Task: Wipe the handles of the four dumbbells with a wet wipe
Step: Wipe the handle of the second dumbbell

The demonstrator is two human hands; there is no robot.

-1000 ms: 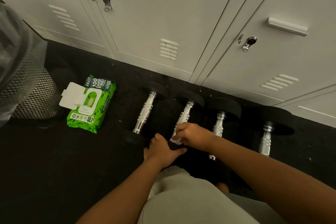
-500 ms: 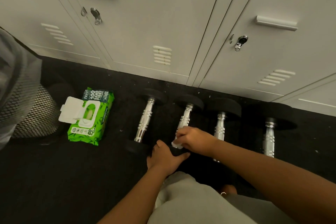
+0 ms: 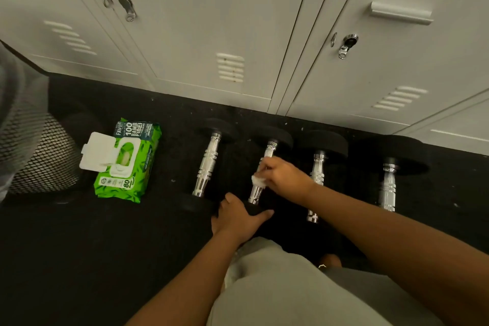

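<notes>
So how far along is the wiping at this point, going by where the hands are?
In hand: the right hand presses a wet wipe around the second dumbbell's handle from the left, while the left hand steadies its near weight. The first dumbbell may be done; nothing shows it. The third dumbbell and fourth dumbbell lie untouched.

Four chrome-handled black dumbbells (image 3: 206, 165) lie side by side before the grey metal lockers (image 3: 238, 21); the green wet-wipe pack (image 3: 129, 164) lies left of them, the black mesh bin (image 3: 31, 156) farther left.
</notes>
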